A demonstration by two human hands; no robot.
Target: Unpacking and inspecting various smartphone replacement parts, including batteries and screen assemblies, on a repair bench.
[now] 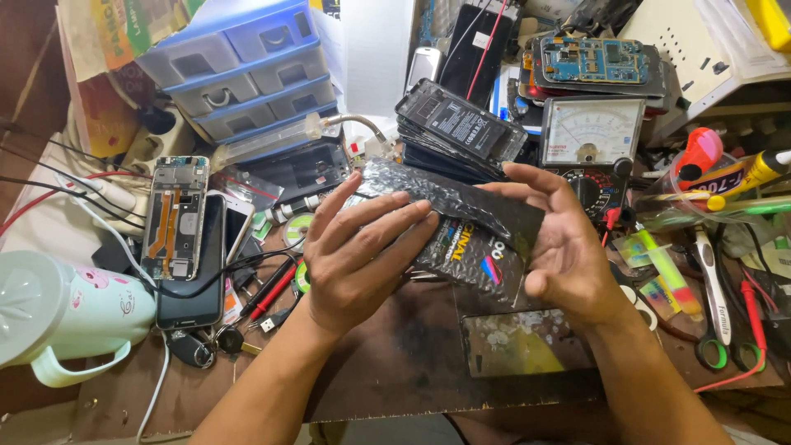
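My left hand (362,255) and right hand (560,247) pinch black pouch (461,227) flat above worktop (395,363) middle, steadying both ends.

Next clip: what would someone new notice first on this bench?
At the centre, the left hand and right hand hold a glossy black foil pouch between them above a dark work mat. Behind it sits a stack of dark phone panels beside an analogue multimeter. At far left, an opened phone lies near a pale green jug.
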